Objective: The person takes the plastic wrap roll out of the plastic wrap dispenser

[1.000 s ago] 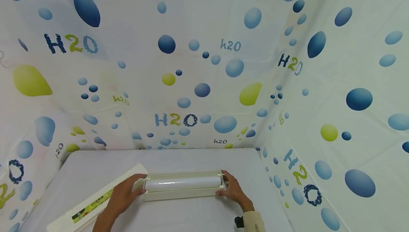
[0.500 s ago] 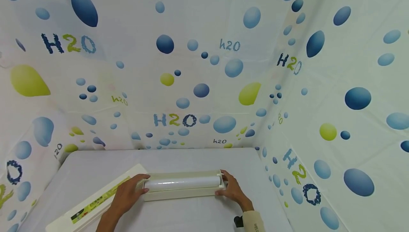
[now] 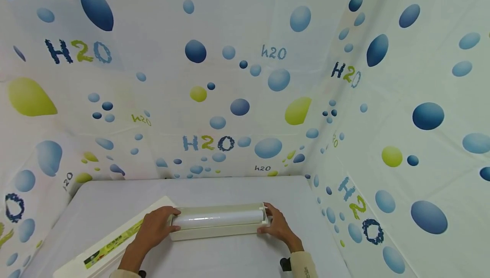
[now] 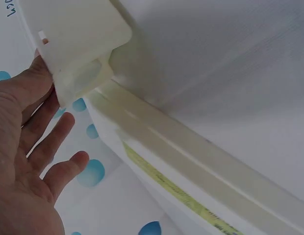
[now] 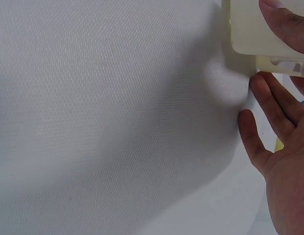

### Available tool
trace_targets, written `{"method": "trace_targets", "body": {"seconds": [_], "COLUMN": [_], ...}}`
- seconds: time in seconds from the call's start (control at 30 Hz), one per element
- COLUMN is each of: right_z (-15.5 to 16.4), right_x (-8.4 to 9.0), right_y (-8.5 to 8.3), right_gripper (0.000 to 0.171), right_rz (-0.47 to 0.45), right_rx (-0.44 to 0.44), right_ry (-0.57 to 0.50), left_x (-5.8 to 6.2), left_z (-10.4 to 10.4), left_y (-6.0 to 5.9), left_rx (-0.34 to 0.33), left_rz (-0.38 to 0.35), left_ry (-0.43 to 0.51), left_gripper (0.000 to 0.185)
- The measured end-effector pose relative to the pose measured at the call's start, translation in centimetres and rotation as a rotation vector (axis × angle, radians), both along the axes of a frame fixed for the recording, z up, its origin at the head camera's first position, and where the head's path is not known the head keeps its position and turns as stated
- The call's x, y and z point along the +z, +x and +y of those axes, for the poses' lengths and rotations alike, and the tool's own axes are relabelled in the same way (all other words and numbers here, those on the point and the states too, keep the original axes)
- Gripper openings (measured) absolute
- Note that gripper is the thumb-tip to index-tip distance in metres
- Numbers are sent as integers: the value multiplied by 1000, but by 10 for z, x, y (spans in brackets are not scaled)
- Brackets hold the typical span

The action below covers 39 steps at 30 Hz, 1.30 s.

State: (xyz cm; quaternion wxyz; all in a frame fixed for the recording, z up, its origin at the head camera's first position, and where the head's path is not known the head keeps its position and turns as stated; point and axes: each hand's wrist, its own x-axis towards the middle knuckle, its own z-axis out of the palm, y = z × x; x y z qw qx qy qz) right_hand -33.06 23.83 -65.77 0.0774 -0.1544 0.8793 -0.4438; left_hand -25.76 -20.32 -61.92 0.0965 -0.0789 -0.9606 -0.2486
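While a long labelled cover [image 3: 115, 234] lies slanted toward the bench's [image 3: 229, 261] left edge, probably there to leave the case [image 3: 214, 232] open, I see the left hand [image 3: 155, 227] gripping the case's left end and the right hand [image 3: 281, 227] its right, likely for steadiness. The shiny roll [image 3: 218, 217] sits inside, nearer the bench's right edge; beyond the far edge hangs a printed curtain [image 3: 164, 99].

"H2O" and "h2O" repeat across the white hanging sheet with blue and lime-green drops [image 3: 214, 69], while print on the long cream panel [image 3: 74, 266], its yellow-green strip label [image 3: 112, 245], and the beige right sleeve [image 3: 302, 263] is illegible.
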Motion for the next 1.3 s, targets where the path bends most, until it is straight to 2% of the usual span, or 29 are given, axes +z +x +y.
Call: {"method": "trace_targets", "body": {"seconds": [0.2,0.47,0.63,0.97,1.17,1.3], "right_z": [0,0,1,1,0,0], "right_x": [-5,-9,-7,-3,-5,-4], "right_y": [0,3,3,1,0,-1], "right_gripper": [96,97,96,95,94,94], "right_rz": [-5,-31,-25,-9,-2,0], "right_rx": [1,-5,-10,-9,-7,-7], "right_ry": [3,-28,-11,-14,-7,-2], "left_x": [3,4,5,4,-3,-2], "left_z": [1,9,13,22,25,26], "left_y": [-1,-8,-10,-13,-18,-19], "left_rx": [-27,-27,-30,-31,-8,-1], "left_rz": [60,22,20,126,164,122], "left_ry": [-73,-113,-152,-281,-318,-305], "left_gripper": [50,53,47,41,42,40]}}
